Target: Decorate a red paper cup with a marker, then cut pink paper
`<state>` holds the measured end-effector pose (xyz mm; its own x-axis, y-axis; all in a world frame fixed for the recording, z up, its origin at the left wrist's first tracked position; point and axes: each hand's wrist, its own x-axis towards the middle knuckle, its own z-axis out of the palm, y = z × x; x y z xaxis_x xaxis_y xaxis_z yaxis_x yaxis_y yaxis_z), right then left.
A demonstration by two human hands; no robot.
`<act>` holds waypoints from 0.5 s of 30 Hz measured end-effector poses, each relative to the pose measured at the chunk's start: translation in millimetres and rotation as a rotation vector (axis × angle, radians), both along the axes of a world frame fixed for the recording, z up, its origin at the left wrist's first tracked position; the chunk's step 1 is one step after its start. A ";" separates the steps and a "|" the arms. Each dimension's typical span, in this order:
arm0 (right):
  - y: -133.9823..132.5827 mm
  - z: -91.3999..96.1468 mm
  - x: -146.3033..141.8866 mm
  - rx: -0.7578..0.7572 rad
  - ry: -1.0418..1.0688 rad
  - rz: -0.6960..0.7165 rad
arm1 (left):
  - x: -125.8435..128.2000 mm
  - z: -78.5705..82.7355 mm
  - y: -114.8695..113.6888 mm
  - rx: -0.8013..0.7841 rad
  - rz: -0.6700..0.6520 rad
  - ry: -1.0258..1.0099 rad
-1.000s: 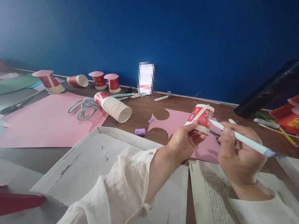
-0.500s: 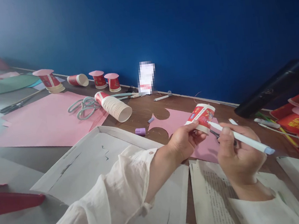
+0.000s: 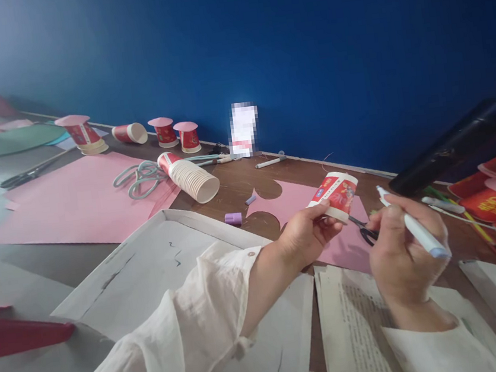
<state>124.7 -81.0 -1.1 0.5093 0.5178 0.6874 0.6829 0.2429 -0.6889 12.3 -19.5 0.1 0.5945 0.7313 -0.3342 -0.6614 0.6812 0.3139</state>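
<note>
Though near cup (image 3: 336, 192), marker (image 3: 420, 234) apart

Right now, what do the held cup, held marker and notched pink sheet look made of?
Cup: likely paper; smooth, printed red-and-white wall, any coating unclear.
Marker: probably hard plastic; smooth, pale, straight barrel.
Notched pink sheet: paper or thin card, can't tell which; matte, flat, curved cut edges.

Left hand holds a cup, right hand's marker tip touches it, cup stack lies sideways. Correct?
Not the contact: the head view shows the marker in the right hand with its tip apart from the cup. The left hand does hold it, and the cup stack lies sideways.
</note>
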 end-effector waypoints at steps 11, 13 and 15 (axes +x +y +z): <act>29.8 -16.7 10.7 -0.189 0.791 0.444 | -1.5 0.9 -2.6 0.011 -0.065 -0.025; 28.4 -17.9 8.2 -0.243 0.751 0.464 | -1.7 1.5 -3.4 0.015 -0.078 -0.022; 27.2 -19.6 5.8 -0.243 0.736 0.457 | -2.0 1.4 -3.9 0.023 -0.090 -0.017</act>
<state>130.5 -53.8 -20.7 0.4863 0.8664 0.1136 -0.0785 0.1728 -0.9818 10.3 -23.4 1.5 0.6635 0.6821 -0.3074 -0.6032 0.7308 0.3196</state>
